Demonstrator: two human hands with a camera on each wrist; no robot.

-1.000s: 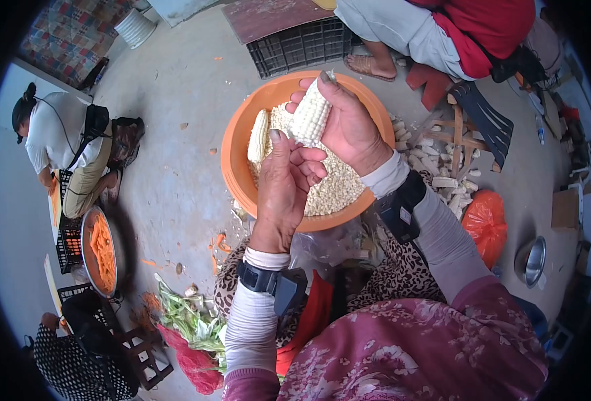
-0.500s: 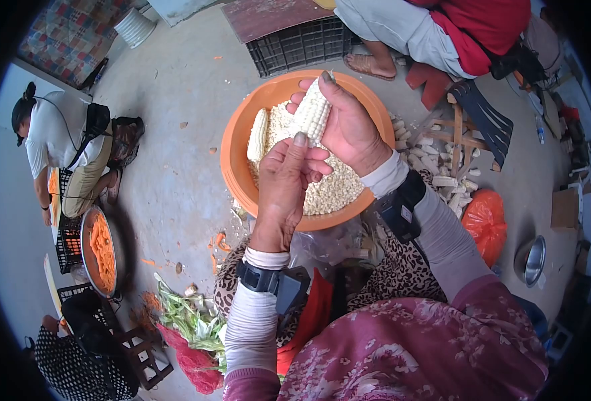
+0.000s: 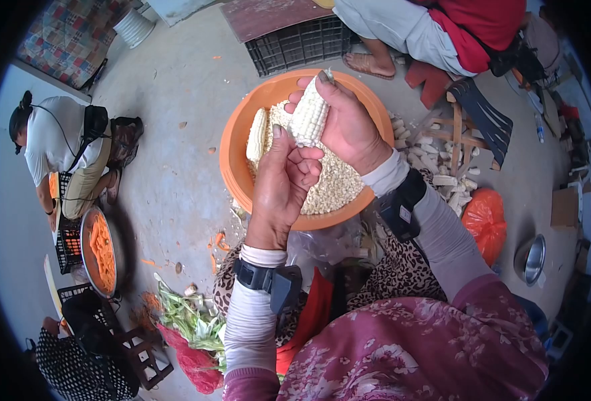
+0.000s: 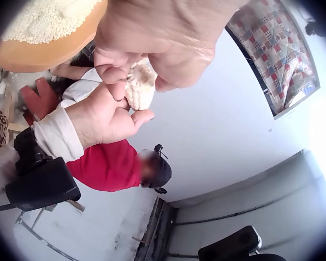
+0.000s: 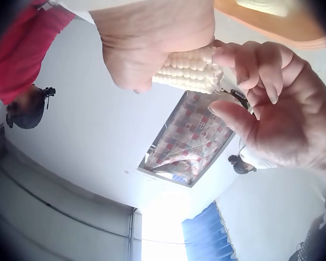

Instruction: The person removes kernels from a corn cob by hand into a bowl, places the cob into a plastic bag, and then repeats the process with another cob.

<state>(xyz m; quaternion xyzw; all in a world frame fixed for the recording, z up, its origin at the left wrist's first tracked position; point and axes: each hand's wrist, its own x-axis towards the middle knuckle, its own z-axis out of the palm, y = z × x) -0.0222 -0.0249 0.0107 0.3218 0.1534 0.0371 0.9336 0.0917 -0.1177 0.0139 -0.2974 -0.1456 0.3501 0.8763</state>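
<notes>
An ear of white corn (image 3: 310,121) is in my right hand (image 3: 353,130), held at a tilt above an orange basin (image 3: 236,177), thumb along its side. My left hand (image 3: 279,190) is at the ear's lower end, thumb raised and fingers loosely bent. In the right wrist view, a left fingertip is right at the end of the ear (image 5: 190,73), and the thumb stands apart from it. The left wrist view shows the ear's pale end (image 4: 140,92) between the hands. Loose kernels (image 3: 332,190) fill the basin, and another ear (image 3: 257,136) lies on them.
Bare cobs (image 3: 442,180) are heaped right of the basin by a wooden stool (image 3: 457,137). An orange bag (image 3: 485,227) and a metal bowl (image 3: 535,260) are farther right. Husks (image 3: 192,317) lie front left. Other people sit at left and top right; a black crate (image 3: 299,48) stands behind.
My left thumb came down onto the ear's lower end half a second ago and is now lifted again. The right hand keeps its hold, nearly still.
</notes>
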